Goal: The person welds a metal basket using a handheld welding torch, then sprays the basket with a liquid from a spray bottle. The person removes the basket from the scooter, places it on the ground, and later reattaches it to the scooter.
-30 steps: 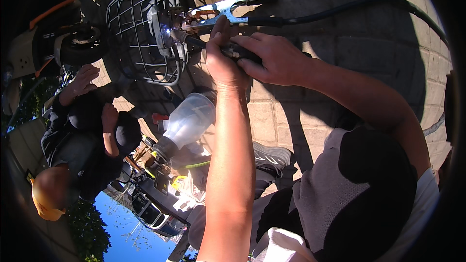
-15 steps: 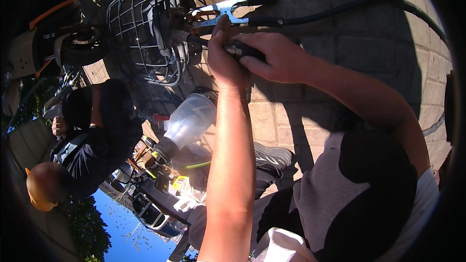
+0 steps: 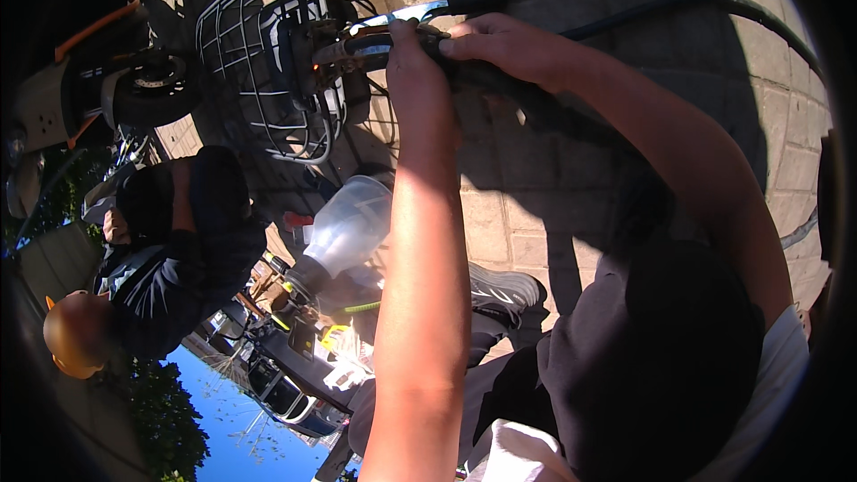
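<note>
I lose part of the clamp (image 3: 412,12) behind the left hand (image 3: 414,61) and the cable (image 3: 750,9) past the right rim; a person's face (image 3: 89,326) is blurred.

Strong daylight falls on my work, and the contrast is hard. My left forearm (image 3: 420,268) is brightly lit, while my right forearm (image 3: 661,147) is rather dim. Around my right hand (image 3: 513,46), the dark handle (image 3: 430,39) almost melts into the shade. Deep shadows with sharp borders cut the sunny paving (image 3: 486,219). The metal clamp (image 3: 412,12) throws a whitish glare, and a small orange glow (image 3: 316,67) shows beside it. The clear plastic bottle (image 3: 353,223) looks milky with light. My black trousers (image 3: 652,366) lose their detail. A co-worker's face (image 3: 89,328) is blurred. Toward the black, rounded rim, straight lines bend.
</note>
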`<state>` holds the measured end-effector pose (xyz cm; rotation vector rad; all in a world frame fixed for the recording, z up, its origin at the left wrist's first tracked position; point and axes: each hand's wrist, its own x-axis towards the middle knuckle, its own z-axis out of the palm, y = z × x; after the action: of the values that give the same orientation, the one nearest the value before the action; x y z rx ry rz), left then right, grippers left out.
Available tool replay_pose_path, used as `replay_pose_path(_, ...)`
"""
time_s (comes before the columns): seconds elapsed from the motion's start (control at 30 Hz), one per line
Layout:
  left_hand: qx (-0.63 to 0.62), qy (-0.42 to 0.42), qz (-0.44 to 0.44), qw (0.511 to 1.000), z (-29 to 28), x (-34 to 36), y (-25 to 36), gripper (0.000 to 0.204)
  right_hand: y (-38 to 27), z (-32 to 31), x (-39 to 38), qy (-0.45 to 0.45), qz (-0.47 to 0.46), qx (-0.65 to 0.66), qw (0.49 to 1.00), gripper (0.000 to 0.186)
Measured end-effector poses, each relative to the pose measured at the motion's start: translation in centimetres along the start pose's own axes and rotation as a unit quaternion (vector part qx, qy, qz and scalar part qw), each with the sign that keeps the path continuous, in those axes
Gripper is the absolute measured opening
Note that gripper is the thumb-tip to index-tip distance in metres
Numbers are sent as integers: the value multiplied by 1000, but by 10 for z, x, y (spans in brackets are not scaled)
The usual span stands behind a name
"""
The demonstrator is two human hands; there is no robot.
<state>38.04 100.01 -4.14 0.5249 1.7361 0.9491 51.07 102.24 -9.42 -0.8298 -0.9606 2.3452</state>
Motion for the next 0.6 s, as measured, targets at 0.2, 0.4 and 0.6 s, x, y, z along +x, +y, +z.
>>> replay_pose_path(0.2, 33, 24, -7, 999, 6, 2, 2, 63, -9, -2, -1, 14, 31, 22, 999, 30)
replay_pose_path(0.4, 25, 20, -9, 999, 7, 0, 4, 62, -8, -3, 1, 12, 33, 25, 999, 30)
replay_pose_path(0.6, 36, 22, -15, 999, 5, 2, 4, 62, -6, -5, 3, 4, 25, 24, 999, 30)
